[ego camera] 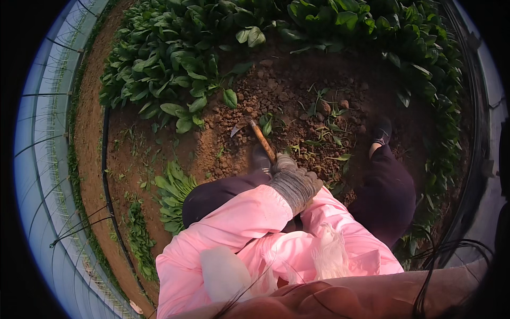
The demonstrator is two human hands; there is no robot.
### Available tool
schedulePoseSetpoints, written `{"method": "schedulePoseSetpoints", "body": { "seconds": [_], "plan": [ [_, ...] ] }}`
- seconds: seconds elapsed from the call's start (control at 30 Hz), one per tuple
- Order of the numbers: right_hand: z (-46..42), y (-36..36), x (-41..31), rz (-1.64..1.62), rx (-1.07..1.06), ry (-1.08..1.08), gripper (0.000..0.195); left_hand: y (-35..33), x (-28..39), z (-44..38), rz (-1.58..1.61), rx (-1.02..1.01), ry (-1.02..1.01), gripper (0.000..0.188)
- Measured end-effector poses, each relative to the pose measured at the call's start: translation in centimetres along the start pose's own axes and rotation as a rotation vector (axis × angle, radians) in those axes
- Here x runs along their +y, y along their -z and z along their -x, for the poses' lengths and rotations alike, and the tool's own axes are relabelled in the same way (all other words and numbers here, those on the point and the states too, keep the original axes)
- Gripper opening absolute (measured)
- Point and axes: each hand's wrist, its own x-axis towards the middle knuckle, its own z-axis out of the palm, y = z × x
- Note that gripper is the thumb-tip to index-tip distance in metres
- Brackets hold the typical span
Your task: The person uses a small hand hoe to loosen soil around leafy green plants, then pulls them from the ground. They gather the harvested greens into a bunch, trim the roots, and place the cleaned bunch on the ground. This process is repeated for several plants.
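Note:
My left hand, in a grey knit glove, lies across my right wrist with its fingers curled over it. Beneath it, my right hand is mostly hidden, its visible gloved part closed around the wooden handle of a small sickle. The handle slants up and left, and the metal blade points left just above the loose soil. Spinach-like leafy plants stand densely beyond the blade. A few loose leaves lie close to the handle.
A bundle of cut greens lies left of my knee, with another pile farther left. A black irrigation hose runs along the left side. Plastic greenhouse sheeting rises beyond it. My shoe rests on soil at right.

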Motion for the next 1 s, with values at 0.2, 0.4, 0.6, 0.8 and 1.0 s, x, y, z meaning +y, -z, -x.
{"method": "schedulePoseSetpoints", "body": {
  "seconds": [0.2, 0.4, 0.6, 0.8, 1.0],
  "plan": [
    [7.5, 5.1, -3.6, -0.408, -0.102, 0.036, 0.054, 0.3, -0.1, 0.7, -0.036, -0.034, 0.049, 0.045],
    [7.0, 6.6, -3.3, -0.825, 0.026, 0.205, 0.056, -0.1, 0.0, 0.6, -0.079, -0.048, 0.050, 0.046],
    [14.8, 6.5, -1.2, -1.002, 0.244, 0.263, 0.038, -0.2, 1.0, 1.1, -0.107, -0.047, 0.091, 0.047],
    [10.8, 2.7, 5.8, -1.225, 0.408, 0.419, 0.039, -1.4, 3.3, 2.1, -0.101, -0.101, 0.093, 0.049],
    [12.3, 1.2, 9.5, -1.123, 0.737, 0.458, 0.021, -4.3, -1.5, 3.6, 0.142, 0.167, 0.204, 0.048]
  ]
}}
